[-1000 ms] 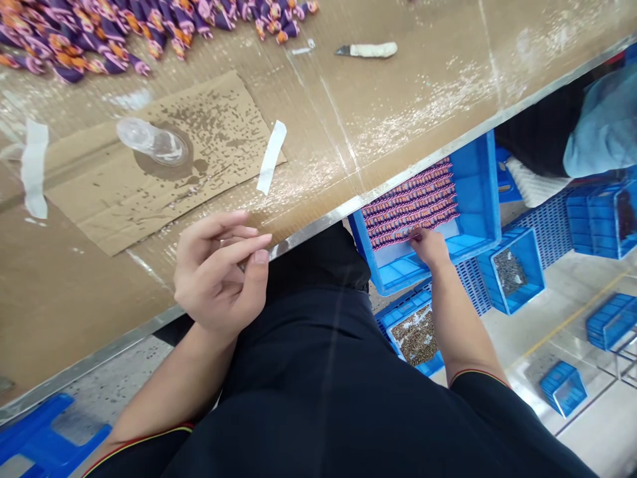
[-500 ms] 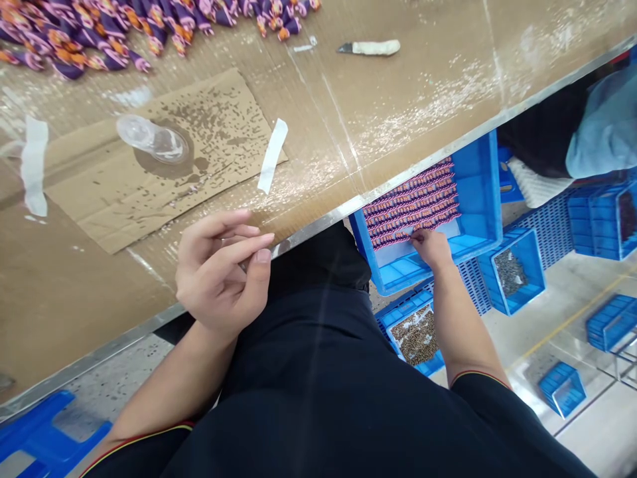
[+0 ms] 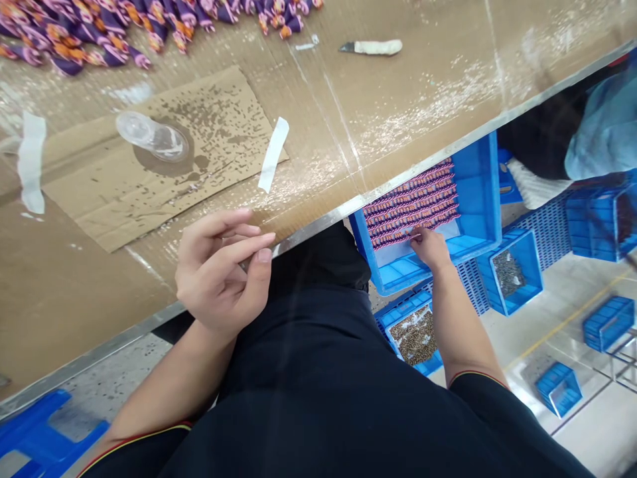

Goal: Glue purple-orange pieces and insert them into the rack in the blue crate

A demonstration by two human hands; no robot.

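Observation:
My right hand reaches down into a blue crate at the right. Its fingers are pinched at the end of the nearest of several neat rows of small purple, pink and orange pieces. They seem to hold one such piece, mostly hidden by the fingertips. My left hand hovers over the table's front edge, palm turned inward. Its fingers are loosely stretched, the thumb close to the index finger, with nothing visible in them. A heap of similar purple, pink and orange pieces lies at the table's far left.
A taped cardboard sheet with wet spots carries a clear plastic cup. A knife with a white-wrapped handle lies farther back. Blue bins stand on the floor at right. Another person's light-blue clothing shows there.
Both hands stay almost where they were. The right fingers have shifted very slightly at the row's end, and the whole view has moved a little.

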